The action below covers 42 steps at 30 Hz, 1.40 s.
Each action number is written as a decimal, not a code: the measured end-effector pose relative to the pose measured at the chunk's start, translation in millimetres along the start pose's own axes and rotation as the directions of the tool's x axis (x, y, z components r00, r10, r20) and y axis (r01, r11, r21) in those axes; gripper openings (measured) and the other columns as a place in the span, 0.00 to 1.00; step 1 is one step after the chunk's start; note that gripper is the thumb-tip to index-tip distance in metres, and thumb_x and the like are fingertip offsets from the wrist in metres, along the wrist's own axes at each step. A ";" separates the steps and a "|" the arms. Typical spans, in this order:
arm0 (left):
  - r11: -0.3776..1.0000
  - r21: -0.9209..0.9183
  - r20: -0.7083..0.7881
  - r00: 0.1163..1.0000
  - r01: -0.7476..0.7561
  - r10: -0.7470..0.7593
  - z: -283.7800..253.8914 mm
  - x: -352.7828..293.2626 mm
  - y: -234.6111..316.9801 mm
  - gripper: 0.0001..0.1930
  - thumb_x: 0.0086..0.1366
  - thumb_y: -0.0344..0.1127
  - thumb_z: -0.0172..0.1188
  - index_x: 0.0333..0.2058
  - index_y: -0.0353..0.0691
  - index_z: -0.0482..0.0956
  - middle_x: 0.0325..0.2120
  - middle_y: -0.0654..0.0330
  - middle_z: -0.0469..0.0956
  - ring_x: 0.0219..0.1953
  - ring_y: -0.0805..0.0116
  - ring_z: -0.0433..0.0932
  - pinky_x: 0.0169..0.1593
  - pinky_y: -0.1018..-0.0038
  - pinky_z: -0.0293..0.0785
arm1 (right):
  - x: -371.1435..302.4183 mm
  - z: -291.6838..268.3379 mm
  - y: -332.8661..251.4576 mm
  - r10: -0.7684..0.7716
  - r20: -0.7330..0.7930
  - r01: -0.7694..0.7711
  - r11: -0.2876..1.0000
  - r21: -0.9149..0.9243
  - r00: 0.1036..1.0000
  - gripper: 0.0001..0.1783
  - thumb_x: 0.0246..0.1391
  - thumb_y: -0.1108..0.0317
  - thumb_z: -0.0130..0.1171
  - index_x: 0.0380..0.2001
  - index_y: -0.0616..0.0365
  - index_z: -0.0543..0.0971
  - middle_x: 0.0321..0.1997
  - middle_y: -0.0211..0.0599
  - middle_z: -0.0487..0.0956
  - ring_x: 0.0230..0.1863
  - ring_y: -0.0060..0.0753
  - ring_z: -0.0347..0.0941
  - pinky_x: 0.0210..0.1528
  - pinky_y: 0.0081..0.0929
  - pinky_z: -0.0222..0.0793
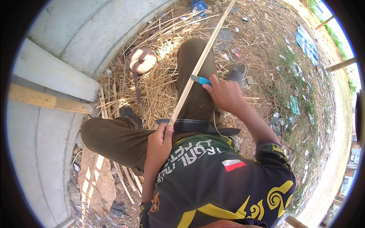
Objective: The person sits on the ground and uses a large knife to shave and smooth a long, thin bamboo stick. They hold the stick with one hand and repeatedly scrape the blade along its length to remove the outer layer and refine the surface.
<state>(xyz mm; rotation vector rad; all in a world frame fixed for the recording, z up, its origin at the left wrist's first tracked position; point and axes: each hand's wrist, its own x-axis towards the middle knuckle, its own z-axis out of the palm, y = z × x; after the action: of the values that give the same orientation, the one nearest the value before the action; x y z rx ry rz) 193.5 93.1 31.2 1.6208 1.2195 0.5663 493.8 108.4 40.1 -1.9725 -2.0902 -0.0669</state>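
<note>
we see the left hand (159, 143) pinching the lower end of a long pale strip (207, 50) between thumb and fingers; the strip slants over the trousers (190, 97) and runs past the top edge. the right hand's (225, 92) fingers curl tightly round a blue-handled knife (204, 81), its blade against the strip. on the dark shirt (213, 190) we find white block lettering (190, 152), upside down to us, near a white-and-red patch (234, 165) and yellow swirls (287, 186). a dark notched blade (186, 125) lies across the lap; pale shavings (163, 64) litter the ground (273, 34).
</note>
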 end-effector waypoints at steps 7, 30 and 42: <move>0.999 0.037 0.008 1.000 0.011 -0.012 -1.1 -9.7 6.7 0.16 0.78 0.41 0.53 0.39 0.31 0.76 0.16 0.54 0.67 0.20 0.71 0.63 0.27 0.69 0.62 | 36.7 7.3 33.6 0.167 -0.010 -0.166 0.984 0.059 0.986 0.22 0.75 0.47 0.43 0.39 0.56 0.70 0.19 0.46 0.79 0.22 0.57 0.78 0.24 0.51 0.72; 0.993 0.099 -0.065 0.996 0.060 -0.054 -0.8 -28.4 1.5 0.13 0.77 0.42 0.56 0.39 0.36 0.77 0.18 0.53 0.73 0.18 0.65 0.69 0.27 0.69 0.67 | 35.8 11.2 34.6 -0.013 -0.001 0.013 1.000 -0.024 1.000 0.23 0.72 0.46 0.48 0.34 0.56 0.72 0.16 0.45 0.75 0.20 0.55 0.75 0.24 0.49 0.68; 0.990 0.122 -0.075 0.995 0.075 -0.066 -0.3 -33.0 7.2 0.13 0.76 0.41 0.55 0.36 0.36 0.76 0.17 0.52 0.72 0.19 0.64 0.69 0.28 0.68 0.68 | 50.6 33.9 56.5 -0.045 -0.244 0.039 0.999 -0.028 0.969 0.26 0.70 0.42 0.52 0.30 0.55 0.74 0.13 0.39 0.75 0.15 0.48 0.75 0.19 0.42 0.70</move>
<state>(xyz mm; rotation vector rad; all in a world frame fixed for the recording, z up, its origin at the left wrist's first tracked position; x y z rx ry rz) 183.8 63.4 43.8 1.6662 1.3831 0.5155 542.1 169.1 10.4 -1.8276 -1.9791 -0.3264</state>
